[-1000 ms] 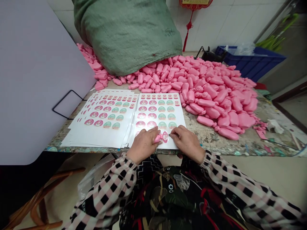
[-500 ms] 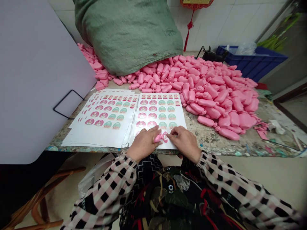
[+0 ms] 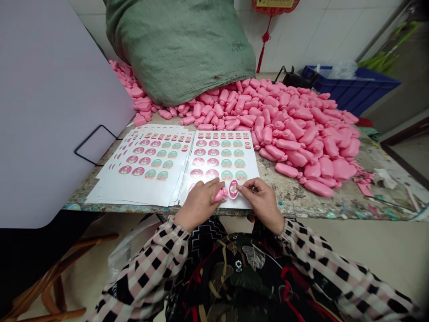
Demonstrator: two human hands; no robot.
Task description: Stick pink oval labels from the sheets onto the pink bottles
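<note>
Over the sticker sheet near the front edge of the table, your left hand grips a pink moulded piece while your right hand pinches an oval label just beside it.

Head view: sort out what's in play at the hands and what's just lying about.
In play: left hand holding a pink piece; right hand pinching an oval sticker; sticker sheet under both hands; stack of sticker sheets; heap of pink pieces.

Lying about: green sack; blue crate; white board.
</note>
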